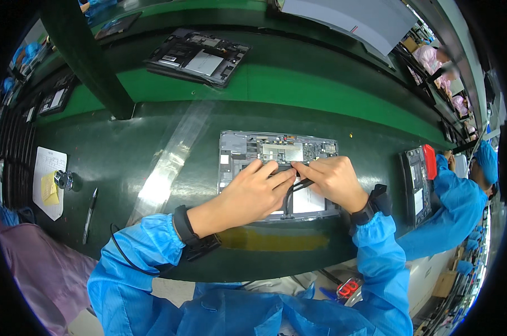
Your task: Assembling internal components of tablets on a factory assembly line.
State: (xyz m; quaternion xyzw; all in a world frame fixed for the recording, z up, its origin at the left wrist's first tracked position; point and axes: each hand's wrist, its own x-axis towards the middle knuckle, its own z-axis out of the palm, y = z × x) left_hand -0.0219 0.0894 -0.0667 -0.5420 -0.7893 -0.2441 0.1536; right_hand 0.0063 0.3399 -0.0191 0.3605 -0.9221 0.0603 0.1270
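An opened flat device [236,147], perhaps a tablet or laptop base, lies on the green bench before me with circuit boards and a pale battery-like block showing. My left hand [253,190] reaches over its middle, fingers bent and closed at the board's lower edge. Close beside it, my right hand [334,178] has thumb and forefinger pinched at the same spot. Whatever lies between the fingertips is hidden. A thin black cable-like strip [290,203] curves below the hands across the device. Black bands circle both my wrists.
Another opened device [200,59] rests on the raised shelf behind. Clear plastic film [172,162], a pen [90,215] and a paper sheet [54,159] lie leftward. At right, a co-worker's blue sleeve [449,207] is near another opened device [417,185]. A green post [88,59] rises at left.
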